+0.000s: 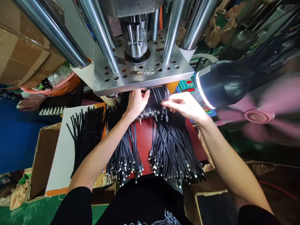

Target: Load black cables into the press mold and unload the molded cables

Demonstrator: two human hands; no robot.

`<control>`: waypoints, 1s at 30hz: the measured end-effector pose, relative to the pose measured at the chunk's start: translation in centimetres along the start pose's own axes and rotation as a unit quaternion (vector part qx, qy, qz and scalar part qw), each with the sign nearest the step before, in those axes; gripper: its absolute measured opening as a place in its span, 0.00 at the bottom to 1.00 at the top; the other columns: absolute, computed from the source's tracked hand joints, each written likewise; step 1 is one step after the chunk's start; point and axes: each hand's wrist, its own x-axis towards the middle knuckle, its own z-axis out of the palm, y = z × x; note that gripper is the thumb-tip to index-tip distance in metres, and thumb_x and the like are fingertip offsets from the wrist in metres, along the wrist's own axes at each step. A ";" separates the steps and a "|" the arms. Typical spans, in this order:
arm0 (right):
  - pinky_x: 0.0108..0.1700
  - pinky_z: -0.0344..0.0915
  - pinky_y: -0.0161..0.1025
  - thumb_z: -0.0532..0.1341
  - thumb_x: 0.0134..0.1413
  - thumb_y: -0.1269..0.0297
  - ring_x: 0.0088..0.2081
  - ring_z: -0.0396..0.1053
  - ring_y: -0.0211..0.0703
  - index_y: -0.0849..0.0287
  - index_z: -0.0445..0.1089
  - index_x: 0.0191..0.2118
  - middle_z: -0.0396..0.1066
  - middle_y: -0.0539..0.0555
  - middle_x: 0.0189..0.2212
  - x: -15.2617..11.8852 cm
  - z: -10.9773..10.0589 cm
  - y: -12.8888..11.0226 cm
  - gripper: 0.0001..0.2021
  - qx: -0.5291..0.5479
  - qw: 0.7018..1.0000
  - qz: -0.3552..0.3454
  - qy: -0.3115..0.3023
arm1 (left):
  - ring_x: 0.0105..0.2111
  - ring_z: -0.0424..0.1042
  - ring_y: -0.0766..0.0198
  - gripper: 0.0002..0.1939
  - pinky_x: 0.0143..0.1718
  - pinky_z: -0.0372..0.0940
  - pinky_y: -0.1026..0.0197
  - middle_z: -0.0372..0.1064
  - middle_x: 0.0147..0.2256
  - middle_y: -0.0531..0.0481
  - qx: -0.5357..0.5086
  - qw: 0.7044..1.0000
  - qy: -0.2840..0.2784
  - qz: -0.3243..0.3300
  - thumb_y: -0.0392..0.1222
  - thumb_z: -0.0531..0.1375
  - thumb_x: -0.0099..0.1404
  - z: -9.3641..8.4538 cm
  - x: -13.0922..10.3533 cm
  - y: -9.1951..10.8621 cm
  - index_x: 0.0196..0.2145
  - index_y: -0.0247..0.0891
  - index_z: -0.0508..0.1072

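Observation:
Just under the front edge of the metal machine plate (145, 82), my left hand (137, 101) reaches in with its thumb and fingers apart; its fingertips are partly hidden by the plate. My right hand (181, 104) pinches a black cable (166, 107) to the right of it. Between and below my hands lies a row of metal connectors (150, 113) in a dark holder. Two bundles of black cables with silver plugs, one on the left (126, 150) and one on the right (173, 153), spread over the red surface (143, 137).
More black cables (87, 131) lie on a white sheet (58, 156) at the left. Steel columns (103, 37) rise from the machine plate. A black lamp (225, 82) and a pink fan (257, 116), blurred by spinning, stand at the right. Cardboard boxes (43, 162) flank the work surface.

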 end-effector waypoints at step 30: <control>0.51 0.73 0.48 0.51 0.67 0.74 0.47 0.72 0.52 0.58 0.78 0.60 0.72 0.63 0.47 -0.5 1.9 3.9 0.24 -0.340 0.937 -0.056 0.056 | 0.73 0.57 0.38 0.34 0.72 0.54 0.36 0.56 0.72 0.25 0.293 0.920 -0.157 0.207 0.54 0.55 0.79 1.2 -6.8 4.4 0.70 0.24 0.63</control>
